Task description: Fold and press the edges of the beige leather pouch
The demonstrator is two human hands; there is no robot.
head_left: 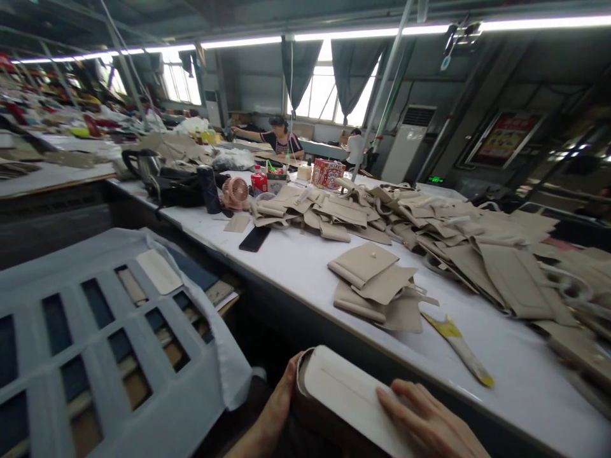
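At the bottom of the head view I hold a beige fabric piece (344, 394) with a pale lining, just below the near edge of the white table (305, 267). My left hand (281, 401) grips its left end, fingers curled behind it. My right hand (427, 423) lies on top of its right part, fingers together and pressing down. A small stack of similar beige pieces (375, 286) rests on the table just beyond my hands.
A long heap of beige pieces (453, 229) covers the table's right and far side. A yellow-tipped strip (458, 346), a black phone (254, 238), a pink fan (236, 193) and a red box (327, 173) lie there. A grey crate (95, 343) stands at my left. Two people work far back.
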